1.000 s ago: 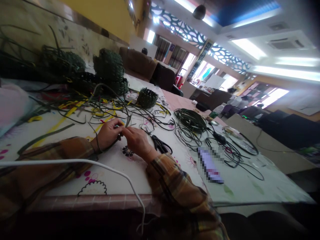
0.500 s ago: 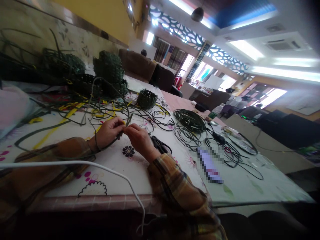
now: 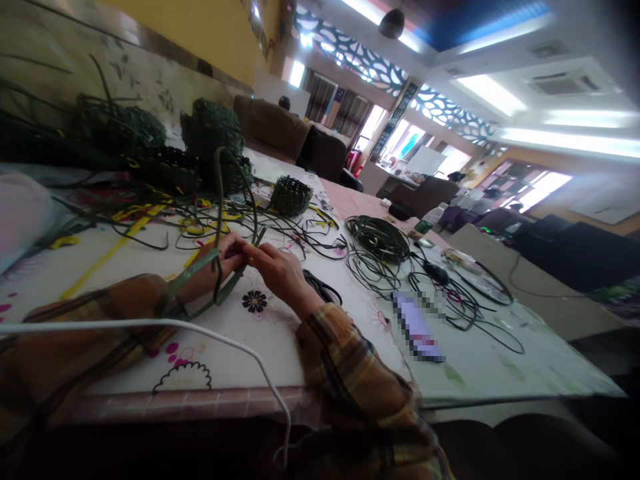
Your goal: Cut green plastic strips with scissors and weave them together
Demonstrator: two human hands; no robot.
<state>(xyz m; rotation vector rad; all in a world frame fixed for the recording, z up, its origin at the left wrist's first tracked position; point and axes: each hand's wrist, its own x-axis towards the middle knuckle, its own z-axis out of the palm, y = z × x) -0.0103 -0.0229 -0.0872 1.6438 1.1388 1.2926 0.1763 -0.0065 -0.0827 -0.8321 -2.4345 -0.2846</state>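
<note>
My left hand [image 3: 223,259] and my right hand [image 3: 276,265] meet over the patterned tablecloth [image 3: 240,353], fingertips pinched together. Between them they grip a dark green weaving strip [image 3: 220,207]. It loops up above my left hand and hangs down past my left wrist; a short end sticks up by my right fingertips. What lies right between the fingertips is too small to make out. Beyond my hands stands a small woven green basket [image 3: 291,195], among loose green and yellow strips [image 3: 120,257].
Larger green woven pieces [image 3: 213,133] stand at the back left. A coil of green strip [image 3: 377,239] lies to the right, near a blurred purple object [image 3: 417,327]. A white cable [image 3: 200,328] crosses in front of my left forearm. Sofas and people are farther off.
The green strip has shifted: its loop now rises higher and narrower over my left hand, and a length swings across my left wrist. Both hands stay nearly in place.
</note>
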